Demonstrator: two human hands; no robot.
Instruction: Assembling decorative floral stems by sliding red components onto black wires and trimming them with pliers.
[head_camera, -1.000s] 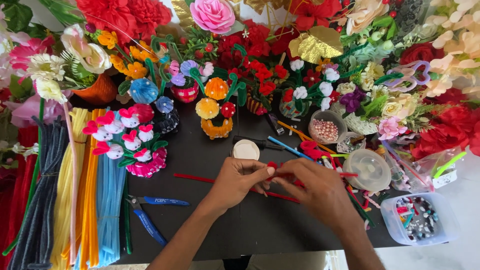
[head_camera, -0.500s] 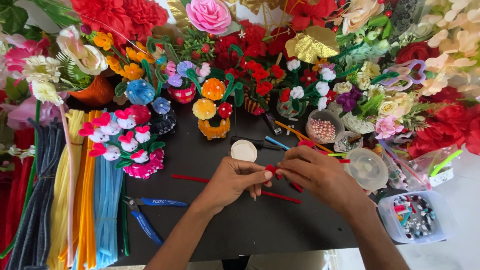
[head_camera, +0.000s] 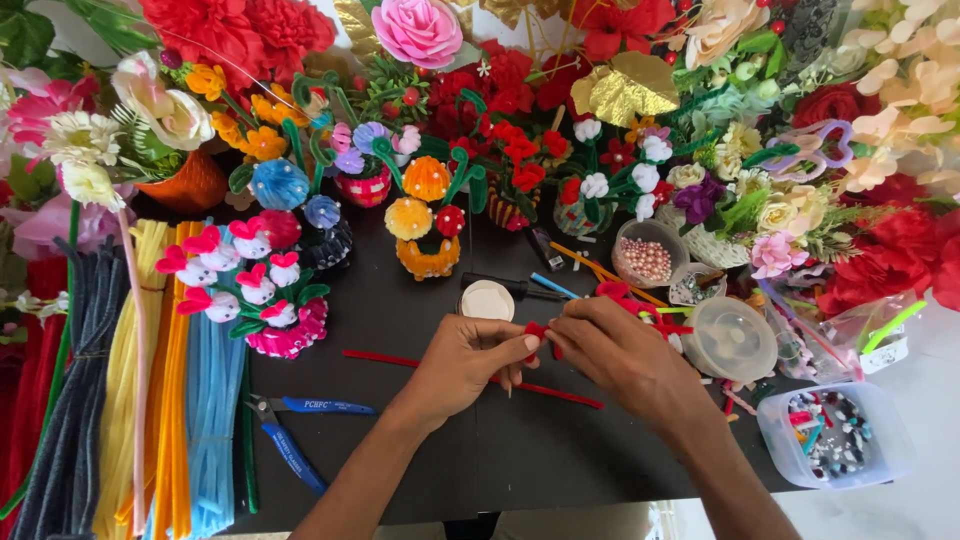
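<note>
While both hands meet over the middle of the black table (head_camera: 420, 470), the left hand (head_camera: 470, 362) and right hand (head_camera: 615, 350) pinch a short red pipe-cleaner piece (head_camera: 537, 331) between them. Left fingers curled narrow, thumb and forefinger closed on the piece's left end. Right fingers likewise bent close, closed on its right end; how the piece is shaped inside the grip cannot be told.

A long red pipe cleaner (head_camera: 400, 360) lies flat on the table under the left hand, running left to right and out beyond the wrist toward the right. A round white disc (head_camera: 487, 300) sits just above the left hand's knuckles.

To the left, blue-handled cutters (head_camera: 295, 435) lie near bundles of pipe cleaners (head_camera: 150, 400) in yellow, orange, light blue and dark grey. A clear round lid (head_camera: 735, 340) rests just right of the right hand; a clear tub of mixed beads (head_camera: 835, 440) stands further right, at the table's edge. A small bowl of pink beads (head_camera: 645, 255) is behind the hands. Finished pipe-cleaner flower pots (head_camera: 425, 215) and artificial blooms crowd the far side.
</note>
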